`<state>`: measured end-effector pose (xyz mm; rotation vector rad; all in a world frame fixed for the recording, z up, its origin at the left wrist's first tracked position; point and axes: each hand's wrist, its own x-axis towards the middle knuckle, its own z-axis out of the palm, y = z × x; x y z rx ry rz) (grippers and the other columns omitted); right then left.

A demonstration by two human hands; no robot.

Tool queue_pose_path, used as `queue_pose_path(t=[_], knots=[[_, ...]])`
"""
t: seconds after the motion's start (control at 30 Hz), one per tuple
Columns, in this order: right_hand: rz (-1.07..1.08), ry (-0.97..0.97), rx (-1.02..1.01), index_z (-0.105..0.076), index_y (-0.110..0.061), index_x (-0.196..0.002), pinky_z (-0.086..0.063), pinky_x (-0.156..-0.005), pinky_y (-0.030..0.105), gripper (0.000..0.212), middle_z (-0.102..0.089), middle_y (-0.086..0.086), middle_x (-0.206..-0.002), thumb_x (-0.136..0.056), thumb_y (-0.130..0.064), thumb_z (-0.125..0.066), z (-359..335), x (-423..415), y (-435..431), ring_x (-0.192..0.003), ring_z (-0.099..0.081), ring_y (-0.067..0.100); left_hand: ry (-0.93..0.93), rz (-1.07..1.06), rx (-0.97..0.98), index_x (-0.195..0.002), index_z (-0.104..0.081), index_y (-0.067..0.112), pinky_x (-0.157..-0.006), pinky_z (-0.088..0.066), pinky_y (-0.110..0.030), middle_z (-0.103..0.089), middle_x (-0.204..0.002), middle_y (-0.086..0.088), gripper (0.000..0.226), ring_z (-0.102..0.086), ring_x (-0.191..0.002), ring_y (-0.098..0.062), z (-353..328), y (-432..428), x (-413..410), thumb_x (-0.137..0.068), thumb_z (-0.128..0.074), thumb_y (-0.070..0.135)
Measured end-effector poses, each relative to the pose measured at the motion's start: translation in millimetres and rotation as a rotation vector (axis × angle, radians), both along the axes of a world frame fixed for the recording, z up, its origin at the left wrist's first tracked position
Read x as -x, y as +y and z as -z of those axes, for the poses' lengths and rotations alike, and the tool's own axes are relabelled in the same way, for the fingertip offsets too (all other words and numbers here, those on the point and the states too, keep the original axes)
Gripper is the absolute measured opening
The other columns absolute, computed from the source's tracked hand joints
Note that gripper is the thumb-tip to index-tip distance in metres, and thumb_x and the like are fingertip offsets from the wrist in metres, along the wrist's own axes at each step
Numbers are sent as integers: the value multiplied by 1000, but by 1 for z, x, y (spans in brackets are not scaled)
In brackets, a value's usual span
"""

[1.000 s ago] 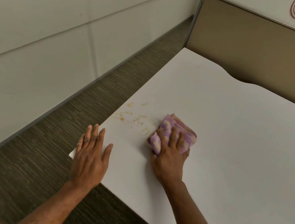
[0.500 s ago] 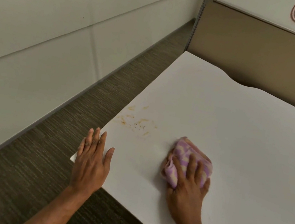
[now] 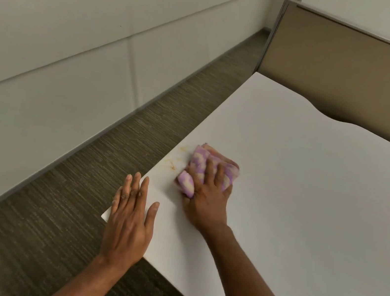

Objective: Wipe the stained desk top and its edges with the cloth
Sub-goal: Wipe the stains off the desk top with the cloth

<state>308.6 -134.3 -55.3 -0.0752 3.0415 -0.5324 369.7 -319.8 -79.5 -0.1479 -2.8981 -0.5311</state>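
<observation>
Pale, smooth wall panels [image 3: 49, 49] run along the left, and beside them lies a strip of brown ribbed carpet [image 3: 54, 201] that separates the wall from the desk. At the near corner of the white desk top [image 3: 296, 204] the left hand [image 3: 130, 222] lies flat, fingers straight and close together, thumb out to the side, its fingertips reaching past the left edge and holding nothing. Just beyond it, faint orange-brown stains [image 3: 173, 162] sit near that left edge. The cloth [image 3: 207, 169], a soft, bunched wad blotched lilac and cream, lies touching the stains on their right side. The right hand [image 3: 207, 202] presses down on it, fingers spread over the folds. To the right the matte top stretches wide and bare. A tan fabric partition [image 3: 357, 80] in a grey frame stands along the wavy far edge.
</observation>
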Motion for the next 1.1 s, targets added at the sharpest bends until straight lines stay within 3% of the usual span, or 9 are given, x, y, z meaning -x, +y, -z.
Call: queue_pose_path(t=[0.17,0.23,0.33,0.37,0.5,0.63,0.87,1.1], knots=[[-173,31,18,2,-47,-158,3,-125,56,67,18,-5,-168,-101,-50,-33,2,-52,7,-151,32,18,-3,-7,-29,-159,-24,7,-126,-23,-50,-17,-168,-12,66,-8,-158,-26,0,0,1,-105,-22,44],[-146,64,5,-15,-43,-159,-9,-122,58,67,4,-1,-169,-94,-46,-33,1,-70,21,-155,16,23,-2,-11,-19,-159,-24,7,-125,-24,-50,-17,-168,-12,66,-9,-158,-26,1,0,1,-105,-22,44],[4,172,-68,-51,-24,-149,-37,-105,66,71,-28,11,-162,-79,-34,-47,-5,-69,50,-149,-19,34,-9,-21,-20,-160,-22,9,-126,-22,-49,-16,-169,-10,66,-7,-159,-24,3,0,1,-106,-21,46],[56,147,-88,-50,-23,-149,-36,-105,66,72,-29,14,-162,-77,-31,-49,-7,-61,59,-150,-19,37,-11,-23,-19,-160,-21,10,-126,-21,-49,-15,-169,-10,66,-6,-159,-23,4,0,1,-106,-21,47],[207,-43,-106,-18,-41,-159,-15,-117,61,72,2,9,-171,-87,-40,-24,-4,-5,67,-156,8,37,-16,-28,6,-161,-19,11,-127,-21,-48,-14,-169,-10,66,-4,-159,-22,8,0,2,-106,-20,48],[230,-36,-54,-18,-41,-158,-11,-117,69,66,3,10,-170,-99,-38,-47,-4,49,37,-155,10,40,-10,-28,23,-161,-19,11,-125,-24,-49,-15,-169,-10,66,-6,-159,-22,9,-1,2,-107,-21,48],[-9,-54,-33,-8,-38,-161,3,-118,69,66,12,11,-170,-103,-45,-39,-1,76,-13,-153,19,40,0,-44,12,-162,-17,11,-125,-24,-47,-13,-170,-9,67,-3,-159,-21,9,0,3,-106,-22,49],[-347,23,-36,-14,-38,-160,-4,-122,62,66,5,7,-171,-101,-48,-40,-1,21,-28,-156,15,32,34,-41,-42,-162,-15,11,-125,-24,-46,-9,-171,-7,68,-3,-159,-21,5,1,0,-106,-23,48]])
